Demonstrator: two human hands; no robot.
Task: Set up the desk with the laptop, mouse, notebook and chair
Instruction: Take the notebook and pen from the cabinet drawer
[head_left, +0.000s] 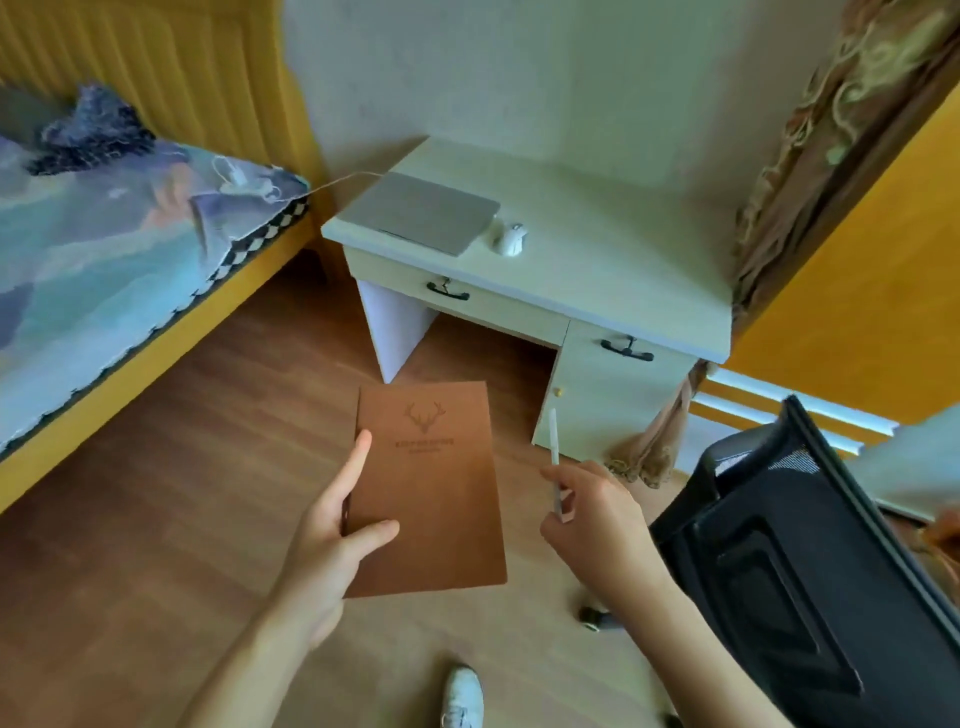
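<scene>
Notebook-wise, the thin brown card-covered notebook with a stag emblem (428, 483) sits pinched at its spine edge in my left hand (332, 535), off the desk, light and bendy, while my right hand (597, 519) pinches a slim white pen (556, 462).

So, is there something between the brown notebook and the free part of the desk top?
Nothing visible. The notebook is held in the left hand over bare floor; the desk is free right of the mouse.
</scene>
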